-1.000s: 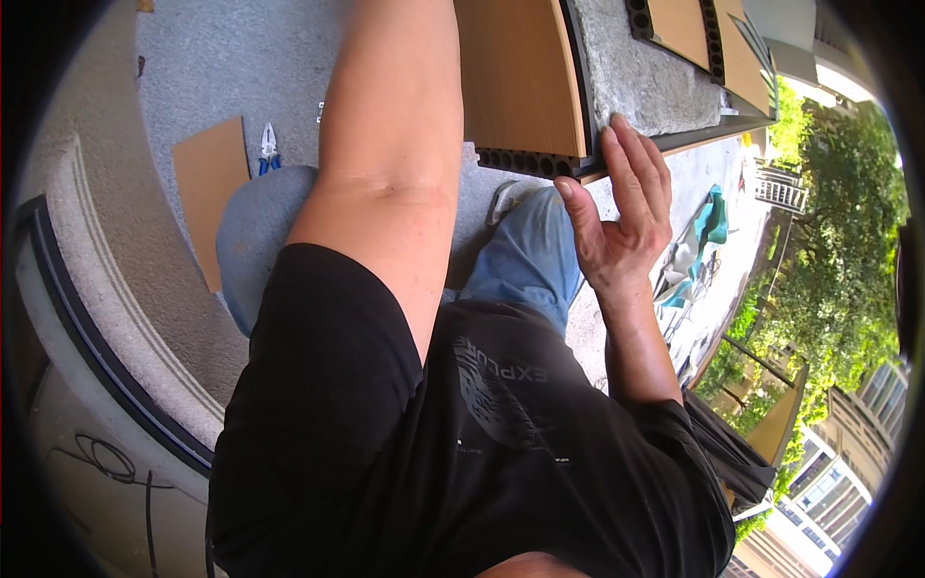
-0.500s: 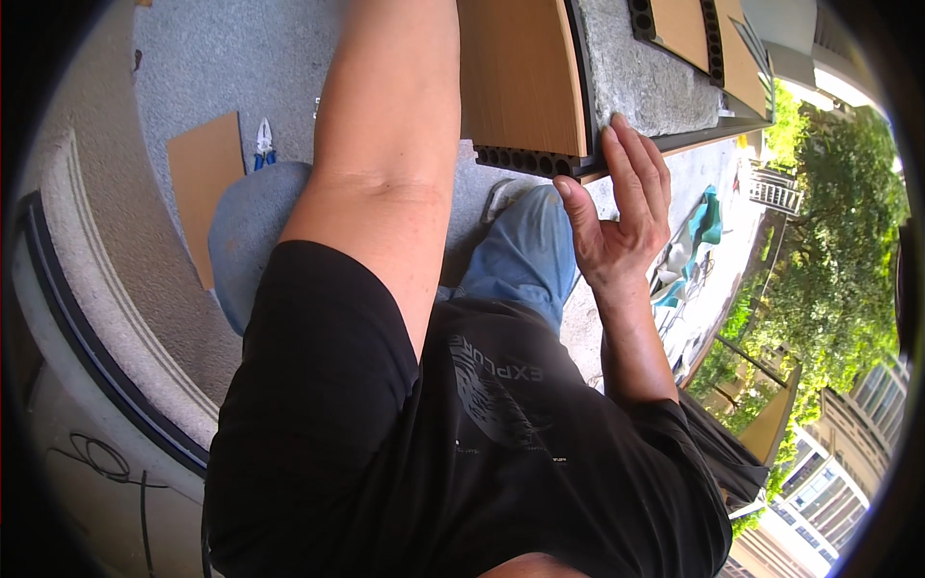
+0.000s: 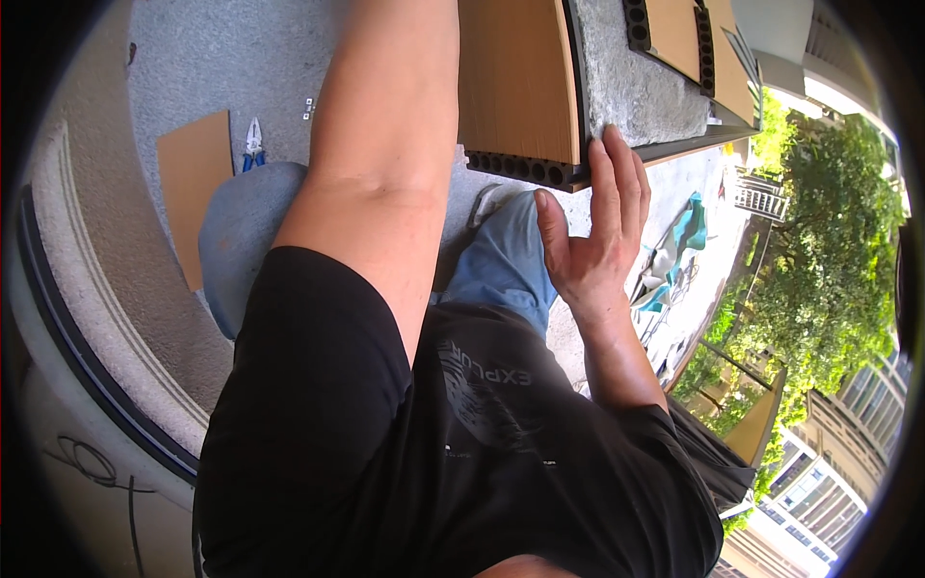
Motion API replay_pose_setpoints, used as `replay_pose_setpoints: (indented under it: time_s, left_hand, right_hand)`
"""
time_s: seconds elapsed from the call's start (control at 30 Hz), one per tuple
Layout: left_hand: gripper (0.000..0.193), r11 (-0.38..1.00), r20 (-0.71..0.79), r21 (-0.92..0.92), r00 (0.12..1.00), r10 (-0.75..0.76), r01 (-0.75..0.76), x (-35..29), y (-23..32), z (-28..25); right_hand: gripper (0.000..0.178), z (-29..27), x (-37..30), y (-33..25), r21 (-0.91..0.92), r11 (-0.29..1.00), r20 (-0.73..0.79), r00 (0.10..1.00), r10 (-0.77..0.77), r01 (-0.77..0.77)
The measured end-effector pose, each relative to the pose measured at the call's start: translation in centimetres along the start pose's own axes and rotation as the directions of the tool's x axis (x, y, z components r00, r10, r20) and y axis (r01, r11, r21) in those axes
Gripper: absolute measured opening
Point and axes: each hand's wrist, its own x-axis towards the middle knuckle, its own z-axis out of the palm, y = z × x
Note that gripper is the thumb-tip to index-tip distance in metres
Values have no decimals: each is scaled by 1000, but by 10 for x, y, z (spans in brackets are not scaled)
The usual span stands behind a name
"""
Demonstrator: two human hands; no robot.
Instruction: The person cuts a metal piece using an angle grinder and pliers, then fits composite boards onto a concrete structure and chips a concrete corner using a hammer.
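My left arm reaches up past the top edge of the head view, so my left hand is out of sight. To the right, my right hand is open, its fingers stretched out and its thumb spread apart. Its fingertips are at the dark edge of a wood-coloured panel structure, by the rough grey surface. Whether they touch it I cannot tell. The thumb tip is just below the panel's corner. Along the near end of the panel runs a dark strip with round holes.
Blue-handled pliers and a flat brown board lie on the grey floor at left, beside my knee. A small metal fitting is next to my left arm. Crumpled green-and-white material lies on the right, with trees beyond.
The whole view has shifted slightly. My right thumb has come away from the panel's corner, and its fingers look straighter. The small metal fitting beside my left arm now shows more fully.
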Motion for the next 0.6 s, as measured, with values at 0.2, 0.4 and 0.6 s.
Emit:
replay_pose_setpoints:
  time_s: [0.2,0.4,0.6]
  left_hand:
    - [93,999,-6,-50,1000,-17,16,1,-1,4]
    - [116,997,-38,-35,997,-65,63,-7,1,2]
    - [128,964,-44,191,983,-180,185,-12,5,-6]
  right_hand:
    - [53,-14,-13,12,-67,995,17,997,-75,76]
    - [48,-14,2,5,29,992,38,991,-124,123]
    - [39,-25,44,34,160,986,-108,993,-36,53]
